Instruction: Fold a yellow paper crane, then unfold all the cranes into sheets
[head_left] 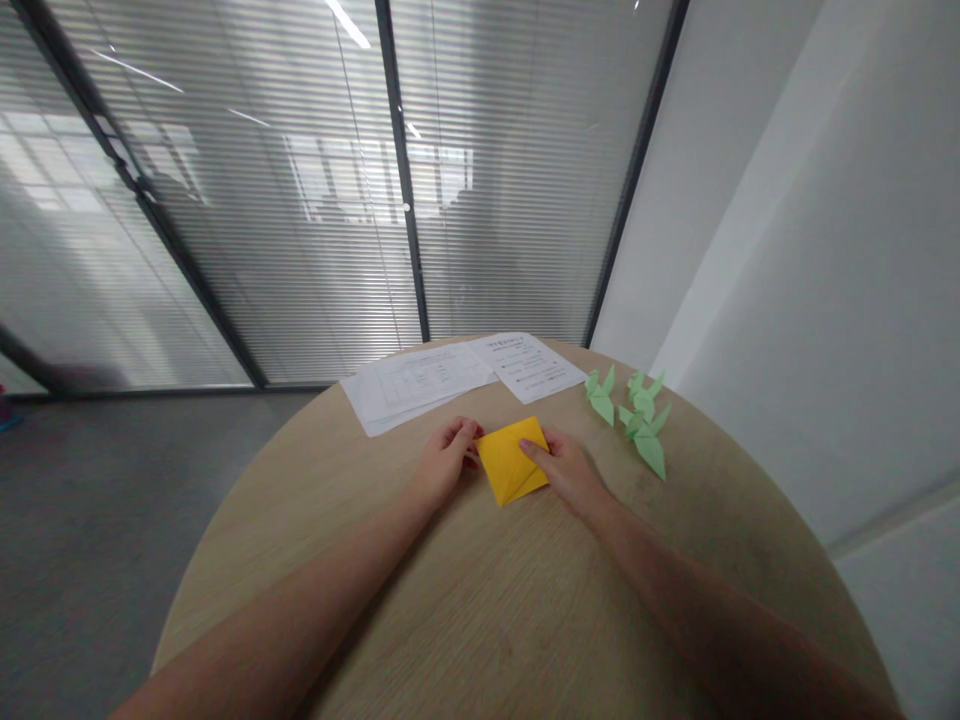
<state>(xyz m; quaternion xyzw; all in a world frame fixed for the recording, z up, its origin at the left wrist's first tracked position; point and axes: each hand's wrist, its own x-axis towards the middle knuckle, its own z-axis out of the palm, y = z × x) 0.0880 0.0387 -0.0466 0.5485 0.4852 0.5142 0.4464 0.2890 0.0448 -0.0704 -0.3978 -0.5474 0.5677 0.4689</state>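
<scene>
Here, holding a folded yellow paper (501,460) in the right hand (568,470), near the middle of the tabletop (450,620); cannot tell whether resting on it or raised. Gripping at the right edge with thumb on top and other fingers mostly hidden beneath. With the left hand (448,455), fingers curled nearly together at the opposite corner; cannot tell whether pinching or just touching. Can see three pale green paper birds (649,452) near the right hand, overlapping printed sheets (431,380) farther off, a glass partition (517,260) beyond.

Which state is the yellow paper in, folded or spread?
Folded: slanting edges of overlapping layers cross the face of the yellow paper, which the right hand grips.
</scene>
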